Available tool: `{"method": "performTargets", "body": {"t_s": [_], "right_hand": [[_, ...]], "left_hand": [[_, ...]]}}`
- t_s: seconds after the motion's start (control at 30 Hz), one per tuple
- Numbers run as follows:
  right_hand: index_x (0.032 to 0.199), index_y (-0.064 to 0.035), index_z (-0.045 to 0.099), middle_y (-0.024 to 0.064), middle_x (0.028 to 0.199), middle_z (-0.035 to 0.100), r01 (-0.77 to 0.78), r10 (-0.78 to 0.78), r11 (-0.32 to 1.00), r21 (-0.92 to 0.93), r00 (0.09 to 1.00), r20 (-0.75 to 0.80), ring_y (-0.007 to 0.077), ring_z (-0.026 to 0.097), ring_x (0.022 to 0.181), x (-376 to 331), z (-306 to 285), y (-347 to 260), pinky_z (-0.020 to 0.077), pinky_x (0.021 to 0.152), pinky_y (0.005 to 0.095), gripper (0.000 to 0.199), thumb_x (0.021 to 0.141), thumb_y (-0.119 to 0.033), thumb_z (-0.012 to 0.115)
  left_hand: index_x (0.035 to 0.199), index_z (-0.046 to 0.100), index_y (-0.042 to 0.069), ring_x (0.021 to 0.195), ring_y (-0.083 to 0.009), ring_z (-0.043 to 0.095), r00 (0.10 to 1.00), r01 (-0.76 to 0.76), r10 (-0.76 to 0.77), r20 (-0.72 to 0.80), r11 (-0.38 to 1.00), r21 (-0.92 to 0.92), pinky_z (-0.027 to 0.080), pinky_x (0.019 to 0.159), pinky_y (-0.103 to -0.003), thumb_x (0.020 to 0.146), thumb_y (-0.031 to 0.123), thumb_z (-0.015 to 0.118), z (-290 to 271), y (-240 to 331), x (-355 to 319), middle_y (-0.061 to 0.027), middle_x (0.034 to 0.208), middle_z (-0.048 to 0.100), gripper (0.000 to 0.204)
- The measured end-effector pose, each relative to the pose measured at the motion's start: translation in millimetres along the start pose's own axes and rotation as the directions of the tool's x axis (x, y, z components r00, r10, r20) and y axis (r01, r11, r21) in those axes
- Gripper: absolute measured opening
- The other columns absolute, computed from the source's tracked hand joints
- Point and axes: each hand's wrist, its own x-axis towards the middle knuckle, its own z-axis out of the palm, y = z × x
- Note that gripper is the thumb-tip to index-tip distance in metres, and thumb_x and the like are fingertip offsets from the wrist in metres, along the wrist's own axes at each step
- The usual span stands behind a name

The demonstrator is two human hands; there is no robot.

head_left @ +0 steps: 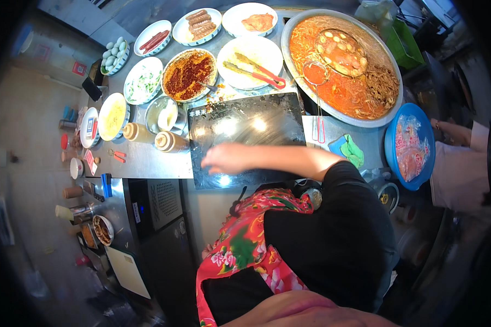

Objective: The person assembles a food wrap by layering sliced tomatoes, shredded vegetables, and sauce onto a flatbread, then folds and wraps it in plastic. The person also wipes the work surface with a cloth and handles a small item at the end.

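My right hand [227, 158] reaches across the front left of a black flat griddle [245, 128], low over its glossy, streaked surface. Motion smears its fingers, and I cannot make out anything in them. Only a sliver of my left hand [206, 251] shows beside the red floral apron [243, 240]; its fingers are hidden. Left of the griddle, near my right hand, stand two squeeze bottles [171, 142] with tan contents and a steel pot [161, 114]. Behind the griddle, red-handled tongs [259, 73] lie across a white bowl [249, 50]. Next to that is a bowl of chili sauce [188, 76].
A wide pan of red broth [343, 68] with noodles and a ladle [315, 73] fills the back right. Sausages [200, 24], shredded greens [143, 80] and eggs [114, 53] stand in bowls. A blue basin [410, 146] holds bagged food beside another person's arm [453, 133].
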Motion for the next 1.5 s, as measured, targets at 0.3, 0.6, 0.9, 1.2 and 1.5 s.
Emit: {"method": "performTargets", "body": {"t_s": [0.3, 0.6, 0.9, 1.2, 1.5], "right_hand": [[0.123, -0.0054, 0.064, 0.0204, 0.108, 0.067, -0.205, 0.200, 0.965, 0.164, 0.979, 0.046, 0.0413, 0.063, 0.104, -4.5, 140.5, -110.4, 0.0502, 0.089, 0.0499, 0.038, 0.090, -0.024, 0.065], [0.131, -0.0074, 0.058, 0.0161, 0.124, 0.059, -0.486, 0.586, 0.809, 0.331, 0.705, -0.400, 0.0331, 0.054, 0.122, -29.8, 175.3, -185.5, 0.0427, 0.104, 0.0431, 0.048, 0.091, -0.033, 0.066], [0.108, -0.0115, 0.070, 0.0096, 0.112, 0.062, -0.289, -0.008, 0.926, -0.243, 0.628, -0.778, 0.0305, 0.053, 0.120, -76.4, 183.9, -196.5, 0.0289, 0.114, 0.0576, 0.033, 0.087, -0.037, 0.068], [0.113, -0.0110, 0.068, 0.0099, 0.105, 0.067, -0.491, 0.747, 0.590, 0.641, 0.030, -0.664, 0.0237, 0.063, 0.102, -233.6, 226.8, -192.7, 0.0441, 0.098, 0.0447, 0.041, 0.101, -0.045, 0.048], [0.134, -0.0030, 0.052, 0.0133, 0.126, 0.062, 0.982, 0.631, 0.125, 0.141, 0.031, -0.776, 0.0242, 0.061, 0.117, -226.2, 311.7, -234.2, 0.0471, 0.104, 0.0411, 0.049, 0.103, -0.040, 0.052]], "left_hand": [[0.135, 0.050, 0.008, 0.108, -0.0208, 0.062, 0.972, -0.084, 0.067, 0.224, 0.994, 0.068, 0.050, 0.089, -0.035, 0.100, 0.022, 0.057, -60.0, -13.3, 55.4, -0.0078, 0.116, 0.065, 0.039], [0.142, 0.046, 0.011, 0.121, -0.0217, 0.056, 0.712, 0.004, 0.294, 0.638, 0.907, -0.422, 0.047, 0.097, -0.036, 0.104, 0.031, 0.048, -32.9, 167.9, 41.9, -0.0085, 0.130, 0.060, 0.043], [0.147, 0.043, 0.012, 0.137, -0.0233, 0.043, 0.035, 0.306, 0.604, 0.796, 0.752, -0.584, 0.031, 0.114, -0.044, 0.104, 0.045, 0.037, 121.1, 277.8, -47.2, -0.0079, 0.145, 0.049, 0.055], [0.150, 0.037, 0.003, 0.142, -0.0331, 0.040, 0.233, 0.172, 0.146, 0.962, 0.967, -0.188, 0.029, 0.120, -0.048, 0.102, 0.024, 0.047, 154.7, 316.3, -194.0, -0.0223, 0.151, 0.042, 0.054], [0.130, 0.058, 0.009, 0.126, -0.0369, 0.050, -0.776, -0.549, -0.077, 0.626, -0.406, -0.731, 0.017, 0.119, -0.060, 0.082, 0.018, 0.060, 232.7, 250.6, -238.0, -0.0168, 0.125, 0.056, 0.049]]}}
